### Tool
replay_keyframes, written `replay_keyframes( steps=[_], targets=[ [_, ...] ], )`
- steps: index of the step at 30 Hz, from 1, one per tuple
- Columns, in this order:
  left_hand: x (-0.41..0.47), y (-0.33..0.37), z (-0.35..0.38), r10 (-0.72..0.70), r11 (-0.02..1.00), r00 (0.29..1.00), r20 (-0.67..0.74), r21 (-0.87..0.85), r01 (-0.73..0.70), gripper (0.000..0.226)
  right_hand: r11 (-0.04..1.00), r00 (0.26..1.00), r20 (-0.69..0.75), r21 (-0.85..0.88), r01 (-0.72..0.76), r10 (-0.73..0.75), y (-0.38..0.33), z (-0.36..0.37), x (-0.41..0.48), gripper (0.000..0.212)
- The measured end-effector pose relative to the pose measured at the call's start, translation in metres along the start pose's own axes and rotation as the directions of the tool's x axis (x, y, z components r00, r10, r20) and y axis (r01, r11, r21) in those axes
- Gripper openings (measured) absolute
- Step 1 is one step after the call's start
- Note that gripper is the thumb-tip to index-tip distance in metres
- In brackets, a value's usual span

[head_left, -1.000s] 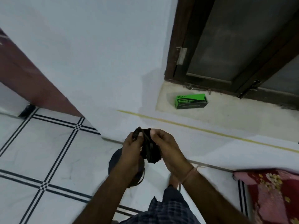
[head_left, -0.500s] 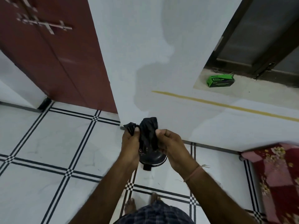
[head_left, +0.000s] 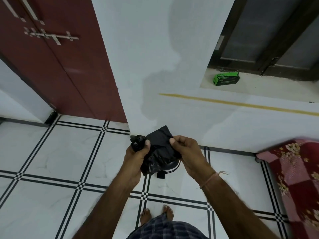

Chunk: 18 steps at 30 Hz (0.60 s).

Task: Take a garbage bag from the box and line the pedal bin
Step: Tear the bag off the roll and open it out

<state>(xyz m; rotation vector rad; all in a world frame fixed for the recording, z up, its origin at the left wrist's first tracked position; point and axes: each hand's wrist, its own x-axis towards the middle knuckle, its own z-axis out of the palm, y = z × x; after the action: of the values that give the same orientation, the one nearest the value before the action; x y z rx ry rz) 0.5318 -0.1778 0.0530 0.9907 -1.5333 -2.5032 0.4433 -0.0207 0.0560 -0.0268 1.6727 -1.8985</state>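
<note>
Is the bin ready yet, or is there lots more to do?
Not yet. Done: a black bag is out of the green box. In hand: the left hand and right hand are holding it, still folded. Left: open it and line the bin on the floor below.

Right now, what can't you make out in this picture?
- Pedal bin: head view, mostly hidden behind the black garbage bag and both hands.
- Green box print: too small to read.
- Floral fabric: cut off by the right edge.
- Bag's opening: lost in the folds.
</note>
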Motion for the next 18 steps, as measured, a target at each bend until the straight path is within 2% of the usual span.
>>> replay_keyframes(
  steps=[2,5,7,9,13,15,16,17,18],
  targets=[
    [-0.004,0.001,-0.004,0.001,0.994,0.998,0.06,0.109,-0.008,0.032,0.997,0.998,0.008,-0.039,0.069,-0.068,-0.002,-0.007,-0.002,0.023],
    [-0.013,0.006,-0.009,0.023,0.955,0.98,0.198,0.285,-0.08,0.042,0.969,0.974,0.157,-0.157,0.188,-0.164,-0.014,-0.016,-0.003,0.025],
    [-0.018,0.011,-0.007,0.072,0.944,0.968,0.242,0.297,-0.144,0.049,0.926,0.942,0.289,-0.279,0.253,-0.171,-0.028,-0.017,-0.003,0.029],
    [-0.022,0.018,0.0,0.127,0.931,0.945,0.3,0.292,-0.218,0.043,0.885,0.912,0.387,-0.366,0.288,-0.138,-0.041,-0.014,0.0,0.03],
    [-0.023,0.024,0.005,0.211,0.925,0.934,0.289,0.249,-0.286,0.027,0.855,0.882,0.463,-0.422,0.303,-0.084,-0.063,-0.009,0.0,0.028],
    [-0.024,0.027,0.005,0.189,0.942,0.94,0.284,0.216,-0.255,0.027,0.876,0.898,0.434,-0.402,0.268,-0.075,-0.066,-0.005,0.001,0.024],
    [-0.024,0.028,0.006,0.183,0.95,0.946,0.268,0.199,-0.24,0.026,0.867,0.919,0.375,-0.41,0.285,-0.125,-0.064,-0.002,0.003,0.018],
    [-0.024,0.03,0.008,0.185,0.956,0.954,0.236,0.18,-0.23,0.023,0.821,0.935,0.272,-0.463,0.333,-0.226,-0.058,0.001,0.005,0.011],
    [-0.024,0.031,0.008,0.195,0.961,0.961,0.198,0.157,-0.227,0.021,0.73,0.916,0.114,-0.571,0.377,-0.384,-0.052,0.007,0.004,0.009]
  ],
)
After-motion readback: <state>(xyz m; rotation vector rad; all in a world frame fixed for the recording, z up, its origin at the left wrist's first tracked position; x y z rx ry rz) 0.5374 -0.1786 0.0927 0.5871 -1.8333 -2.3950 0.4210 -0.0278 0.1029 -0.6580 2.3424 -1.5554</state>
